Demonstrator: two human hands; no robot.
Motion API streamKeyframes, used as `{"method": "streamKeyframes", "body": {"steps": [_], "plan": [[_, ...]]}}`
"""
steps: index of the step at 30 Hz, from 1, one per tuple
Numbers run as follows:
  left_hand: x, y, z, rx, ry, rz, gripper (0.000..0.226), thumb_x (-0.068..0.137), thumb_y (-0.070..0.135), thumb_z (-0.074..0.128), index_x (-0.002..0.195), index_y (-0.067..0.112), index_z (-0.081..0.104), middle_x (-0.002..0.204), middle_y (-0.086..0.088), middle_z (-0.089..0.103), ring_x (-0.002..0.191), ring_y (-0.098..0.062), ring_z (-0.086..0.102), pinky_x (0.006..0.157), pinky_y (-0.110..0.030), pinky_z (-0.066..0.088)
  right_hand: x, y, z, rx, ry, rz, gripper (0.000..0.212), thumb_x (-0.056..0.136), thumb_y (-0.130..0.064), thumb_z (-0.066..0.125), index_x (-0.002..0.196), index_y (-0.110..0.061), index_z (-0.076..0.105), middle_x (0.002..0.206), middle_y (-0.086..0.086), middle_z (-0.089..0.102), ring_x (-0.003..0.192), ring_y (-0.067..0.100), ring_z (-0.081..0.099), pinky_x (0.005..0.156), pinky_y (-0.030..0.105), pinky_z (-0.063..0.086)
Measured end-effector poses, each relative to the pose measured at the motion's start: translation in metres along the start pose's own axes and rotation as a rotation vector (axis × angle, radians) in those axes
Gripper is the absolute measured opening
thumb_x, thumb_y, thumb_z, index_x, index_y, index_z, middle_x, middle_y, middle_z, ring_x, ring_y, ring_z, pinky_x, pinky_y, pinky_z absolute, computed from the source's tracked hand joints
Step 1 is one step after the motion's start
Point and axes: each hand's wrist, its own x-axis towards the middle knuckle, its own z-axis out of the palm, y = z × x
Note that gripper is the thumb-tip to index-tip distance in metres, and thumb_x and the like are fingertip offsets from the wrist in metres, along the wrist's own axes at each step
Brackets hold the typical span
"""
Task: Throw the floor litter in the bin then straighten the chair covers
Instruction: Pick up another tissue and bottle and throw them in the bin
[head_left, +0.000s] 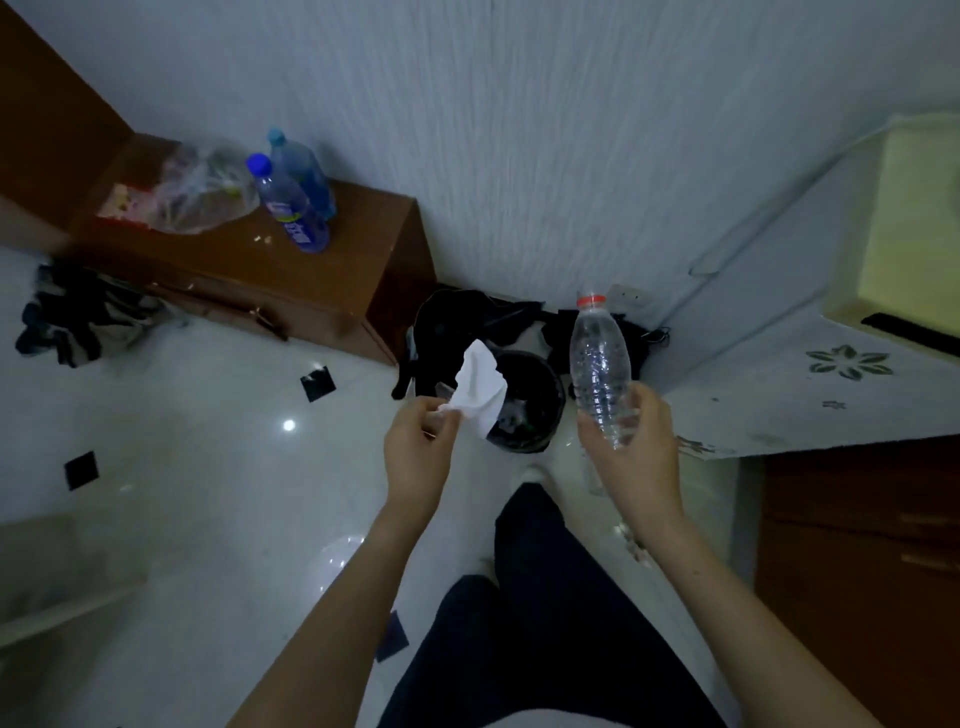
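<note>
My left hand (418, 452) pinches a crumpled white tissue (480, 392) that hangs over the left rim of the round black bin (540, 387) on the floor. My right hand (636, 457) grips the lower half of an empty clear plastic bottle (600, 366) with a red cap ring, held upright just right of the bin. The bin holds some dark litter. Both arms reach forward from the bottom of the view.
A brown wooden cabinet (311, 291) at the left carries two blue bottles (293, 202) and a plastic bag (202, 192). Dark clothes (78, 317) lie on the floor. A black bag (467, 317) sits behind the bin. A white patterned surface (810, 374) is at the right.
</note>
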Motion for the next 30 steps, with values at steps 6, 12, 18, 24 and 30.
{"method": "streamKeyframes", "body": {"steps": [6,12,18,24,30], "plan": [[0.082,-0.05,0.069,0.024,0.006,-0.19,0.005,0.091,0.017,0.062,0.089,0.014,0.066,0.064,0.009,0.049,0.056,0.0,0.045,0.056,-0.01,0.038,0.091,0.051,0.054,-0.018,-0.083,0.078,0.047,0.084,-0.042,0.07,0.123,-0.032,0.045,0.108,-0.016,0.047,0.097,0.008,0.055,0.084,0.037,0.053],[0.171,-0.137,0.148,0.058,-0.017,-0.287,0.005,0.09,0.019,0.065,0.089,0.014,0.065,0.063,0.01,0.051,0.057,-0.002,0.048,0.061,-0.016,0.041,0.157,0.135,0.132,-0.032,-0.13,0.084,0.056,0.08,-0.049,0.065,0.127,-0.028,0.045,0.111,-0.021,0.047,0.102,0.012,0.057,0.087,0.038,0.053],[0.244,-0.256,0.236,0.124,-0.096,-0.221,0.007,0.091,0.017,0.065,0.089,0.012,0.061,0.068,0.007,0.051,0.061,0.007,0.051,0.058,-0.005,0.039,0.198,0.259,0.233,-0.061,-0.093,0.074,0.062,0.081,-0.039,0.072,0.132,-0.02,0.045,0.116,-0.004,0.05,0.099,0.012,0.058,0.083,0.029,0.053],[0.254,-0.365,0.304,0.121,-0.118,-0.22,0.008,0.089,0.022,0.065,0.096,0.017,0.065,0.088,0.0,0.062,0.072,-0.002,0.056,0.064,-0.008,0.041,0.217,0.359,0.299,-0.04,-0.08,0.102,0.055,0.083,-0.036,0.072,0.128,-0.023,0.044,0.116,-0.007,0.047,0.102,-0.004,0.053,0.08,0.005,0.04],[0.253,-0.402,0.327,0.118,-0.157,-0.145,0.031,0.087,0.023,0.071,0.117,0.021,0.064,0.099,0.009,0.059,0.083,0.002,0.056,0.073,-0.011,0.045,0.212,0.405,0.314,-0.079,-0.105,0.122,0.06,0.084,-0.036,0.071,0.134,-0.019,0.043,0.115,-0.01,0.043,0.102,-0.019,0.045,0.08,-0.002,0.034]]}}
